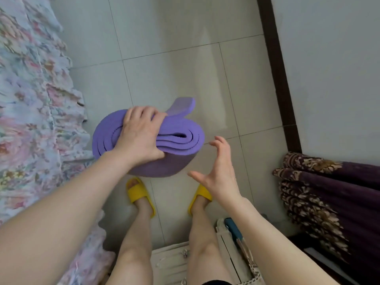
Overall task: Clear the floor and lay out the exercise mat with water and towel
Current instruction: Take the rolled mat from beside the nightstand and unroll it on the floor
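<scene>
Head view, looking straight down.

Exercise mat (185,140): purple, rolled in a loose spiral, centre of frame, seen end-on. Its free outer end curls up toward upper centre. Whether the roll's lower end meets the floor (164,58) I cannot tell (the roll itself hides it).

Left grip (139,136): clamped on the roll's upper edge, fingers over the far side of the layers, thumb pressed on the near outer wall. The forearm enters from the lower left.

Right grip (218,171): apart, holding nothing. The fingers are spread and slightly hooked, the palm turned toward the roll. It is just beside the roll's right side, not touching.

Surroundings:
- The floor is pale tile with thin grout lines.
- Two yellow slippers (139,194) are worn on the feet below the mat; the right one is partly behind the right wrist.
- Floral bedding (30,99) runs down the left edge.
- Dark purple fabric (318,192) with a gold pattern lies in folds at the right edge.
- A dark brown strip (275,79) runs from the top down the right side, between the floor and a grey wall (329,58).
- A cream item (170,258) is at bottom centre, too cut off to identify.
</scene>
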